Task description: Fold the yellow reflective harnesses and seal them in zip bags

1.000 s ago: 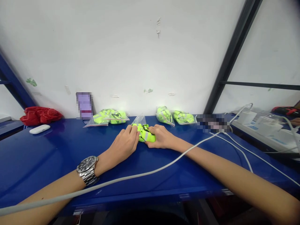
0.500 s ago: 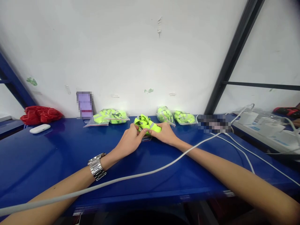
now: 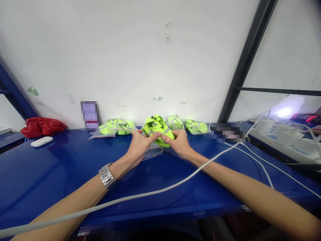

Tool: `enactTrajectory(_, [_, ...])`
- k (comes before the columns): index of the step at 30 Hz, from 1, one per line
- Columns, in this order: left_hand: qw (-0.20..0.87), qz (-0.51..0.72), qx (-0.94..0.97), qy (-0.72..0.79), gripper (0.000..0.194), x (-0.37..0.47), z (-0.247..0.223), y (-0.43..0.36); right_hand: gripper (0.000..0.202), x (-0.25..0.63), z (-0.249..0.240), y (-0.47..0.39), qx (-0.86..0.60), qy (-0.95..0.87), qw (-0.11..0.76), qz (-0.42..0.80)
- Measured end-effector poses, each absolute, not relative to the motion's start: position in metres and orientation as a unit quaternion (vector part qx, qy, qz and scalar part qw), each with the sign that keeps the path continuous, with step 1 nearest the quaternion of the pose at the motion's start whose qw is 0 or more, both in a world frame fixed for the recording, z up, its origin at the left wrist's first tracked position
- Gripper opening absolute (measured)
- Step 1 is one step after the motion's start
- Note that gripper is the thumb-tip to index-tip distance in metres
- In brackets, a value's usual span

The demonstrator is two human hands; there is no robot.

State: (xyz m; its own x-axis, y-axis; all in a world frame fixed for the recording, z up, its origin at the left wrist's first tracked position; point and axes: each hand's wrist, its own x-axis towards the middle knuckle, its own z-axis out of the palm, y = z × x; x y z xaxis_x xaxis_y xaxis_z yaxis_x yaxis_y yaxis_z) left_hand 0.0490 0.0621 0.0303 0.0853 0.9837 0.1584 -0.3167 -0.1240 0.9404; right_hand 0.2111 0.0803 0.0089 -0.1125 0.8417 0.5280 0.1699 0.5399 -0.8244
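Between my two hands is a bundled neon-yellow reflective strap [image 3: 155, 125] with grey stripes, folded into a loose wad. My left hand [image 3: 140, 144] grips its left side, thumb on the near face. My right hand [image 3: 180, 143] closes on the right side, its thumb almost meeting the other. The fingers behind the bundle are hidden. Below it, partly covered by my left hand, a clear plastic bag [image 3: 153, 153] lies flat on the blue table [image 3: 160, 180]. A silver watch [image 3: 107, 175] is on my left wrist.
Bagged neon bundles [image 3: 117, 126] lie left along the wall, with more bagged bundles [image 3: 197, 126] to the right. Farther left are a phone [image 3: 90, 115], a white case [image 3: 41, 141] and red fabric [image 3: 42, 126]. A white cable [image 3: 160, 190] crosses before my arms; chargers [image 3: 286, 134] stand right.
Both hands have raised the neon bundle slightly and turned it, so more of it shows. More of the clear bag beneath is now visible. The camera view has shifted a little.
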Motion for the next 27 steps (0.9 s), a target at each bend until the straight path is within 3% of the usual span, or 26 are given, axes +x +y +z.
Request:
enactTrajectory(10, [0.631, 0.518, 0.531, 0.225, 0.039, 0.053, 0.039, 0.050, 0.041, 0.206, 0.021, 0.062, -0.325, -0.698, 0.559, 0.308])
enactTrajectory(20, [0.634, 0.546, 0.463, 0.292, 0.033, 0.050, 0.041, 0.048, 0.051, 0.195, 0.005, 0.065, -0.283, -0.671, 0.507, 0.461])
enactTrajectory(27, [0.583, 0.599, 0.473, 0.279, 0.033, 0.048, 0.051, 0.046, 0.045, 0.199, 0.026, 0.054, -0.322, -0.761, 0.478, 0.298])
